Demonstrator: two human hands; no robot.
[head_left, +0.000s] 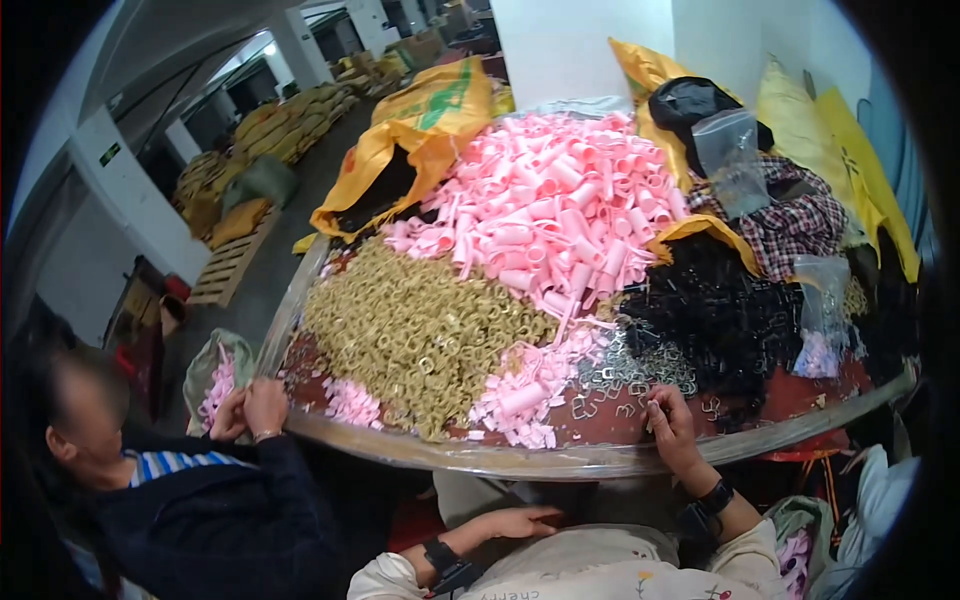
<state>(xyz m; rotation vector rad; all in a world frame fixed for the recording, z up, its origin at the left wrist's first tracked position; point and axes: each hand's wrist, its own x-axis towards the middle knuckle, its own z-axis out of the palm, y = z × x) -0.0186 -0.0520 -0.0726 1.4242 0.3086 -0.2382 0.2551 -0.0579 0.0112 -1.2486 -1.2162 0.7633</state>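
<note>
My left hand (pixel 522 521) lies flat over my lap below the table's edge, fingers stretched out, holding nothing that I can see. Over the near rim of the table, my right hand (pixel 672 424) is closed, thumb and fingertips together. Whatever is between them is too small to name. Just beyond it lies a scatter of small silvery metal buckle-like pieces (pixel 640 376). To its left is a patch of small pink plastic pieces (pixel 525 398), and to its right a heap of black plastic parts (pixel 715 310).
A large mound of pink plastic tubes (pixel 560 200) and a pile of olive-coloured rings (pixel 420 330) cover much of the table. Yellow sacks (pixel 430 110) stand behind. A co-worker's hands (pixel 255 408) are at the left rim, beside a sack (pixel 217 385) of pink pieces.
</note>
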